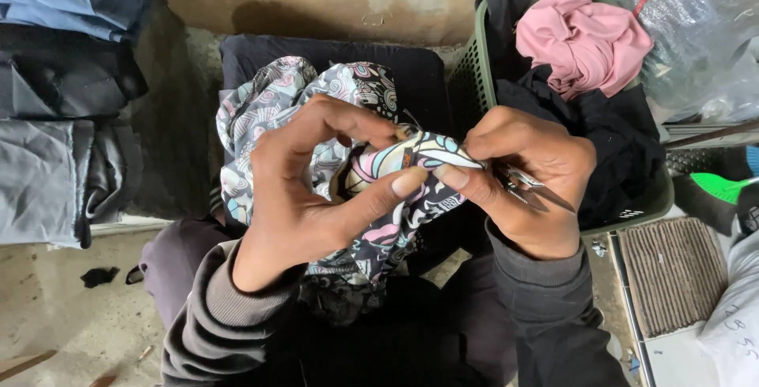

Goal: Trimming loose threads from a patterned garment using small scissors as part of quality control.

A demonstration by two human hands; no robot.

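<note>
The patterned fabric (348, 158) lies bunched over the person's lap, in front of a black cushion (411, 71). The left hand (308, 189) pinches a folded edge between thumb and forefinger; the right hand (530, 173) pinches that fold beside it, with small thread snips (538, 191) tucked in its palm. The cloth looks light, limp and slightly slick, so it is best held tight near the seam.

Bare concrete floor (55, 308) — rough wall (332, 0)
</note>
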